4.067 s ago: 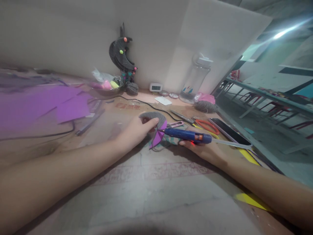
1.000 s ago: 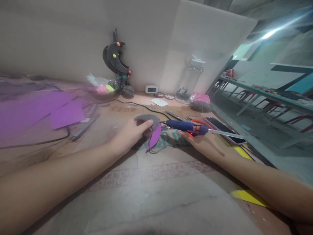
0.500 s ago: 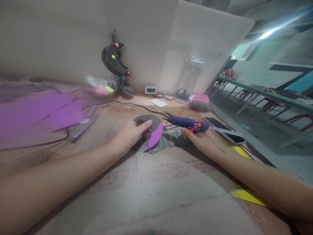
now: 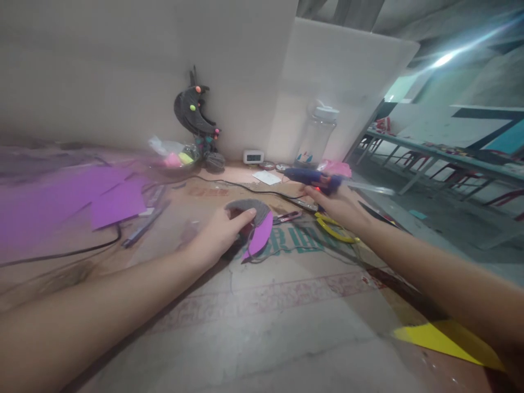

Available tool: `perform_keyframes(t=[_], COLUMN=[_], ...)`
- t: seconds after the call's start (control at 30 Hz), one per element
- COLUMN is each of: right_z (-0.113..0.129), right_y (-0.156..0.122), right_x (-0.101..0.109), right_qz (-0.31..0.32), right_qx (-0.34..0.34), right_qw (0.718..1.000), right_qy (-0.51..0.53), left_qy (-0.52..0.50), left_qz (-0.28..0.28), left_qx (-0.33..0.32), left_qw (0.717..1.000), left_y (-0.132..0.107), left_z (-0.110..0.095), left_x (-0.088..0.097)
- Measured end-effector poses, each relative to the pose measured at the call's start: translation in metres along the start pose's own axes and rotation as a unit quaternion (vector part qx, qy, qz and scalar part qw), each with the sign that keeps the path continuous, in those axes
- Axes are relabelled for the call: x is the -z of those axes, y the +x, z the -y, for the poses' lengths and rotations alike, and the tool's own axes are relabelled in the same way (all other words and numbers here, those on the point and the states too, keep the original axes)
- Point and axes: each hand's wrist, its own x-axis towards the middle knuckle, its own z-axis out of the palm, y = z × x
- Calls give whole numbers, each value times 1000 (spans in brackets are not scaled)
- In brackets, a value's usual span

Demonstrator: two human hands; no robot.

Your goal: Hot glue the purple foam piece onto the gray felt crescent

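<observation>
My left hand (image 4: pixel 229 229) pinches a purple crescent-shaped cutout (image 4: pixel 261 233) between thumb and fingers. Grey yarn (image 4: pixel 257 209) is wrapped around the crescent's upper part, while its lower tip shows bare purple. A loose strand of the yarn trails to the right across the table. In my right hand (image 4: pixel 329 197) is a blue hot glue gun (image 4: pixel 311 177), its nozzle pointing left and a red light lit near the grip. A clear glue stick sticks out of its back. The glue gun is held over the back right of the table, apart from the crescent.
Yellow-handled scissors (image 4: pixel 335 229) and small thread snips (image 4: pixel 289 217) lie right of the crescent. Behind stand a clear bottle (image 4: pixel 316 136), a small digital clock (image 4: pixel 253 157) and a finished dark crescent (image 4: pixel 192 112). Purple sheets (image 4: pixel 117 202) and a utility knife (image 4: pixel 143 226) lie left.
My right hand has carried the glue gun up and away toward the back of the table, uncovering the yellow-handled scissors. My left hand keeps the crescent in nearly the same place.
</observation>
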Motion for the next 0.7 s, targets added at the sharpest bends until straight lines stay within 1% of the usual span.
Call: perform_keyframes(t=[0.03, 0.07, 0.1, 0.2, 0.3, 0.4, 0.5, 0.6, 0.67, 0.7], right_z=[-6, -12, -18, -32, -43, -52, -57, -54, -43, -34], right_y=[17, 33, 50, 90, 111, 119, 124, 122, 109, 97], right_x=[-1, -3, -6, -22, -43, -58, -60, -46, -29, -19], right_qz=[-6, 10, 10, 25, 42, 55, 62, 44, 10, -11], right_qx=[-22, -55, -86, -90, -91, -99, -104, -100, -83, -69], right_qw=[999, 997, 994, 993, 993, 991, 988, 986, 986, 986], right_qy=[-26, -53, -71, -69, -66, -74, -93, -124, -146, -152], left_qy=[3, 6, 9, 11, 8, 14, 13, 12, 7, 4], left_qz=[-1, -3, -3, 1, 3, 0, 4, 4, 6, 7], left_qx=[0, -1, 0, 4, 7, 10, 4, 2, -2, -5], left_qw=[1000, 1000, 1000, 1000, 1000, 1000, 1000, 1000, 1000, 1000], left_y=[0, 0, 0, 0, 0, -1, -1, -2, -2, -2], left_z=[0, -1, -1, 0, 1, 1, -1, -3, -2, -2], left_x=[0, 0, 0, 0, 0, -1, -1, -2, -2, -2])
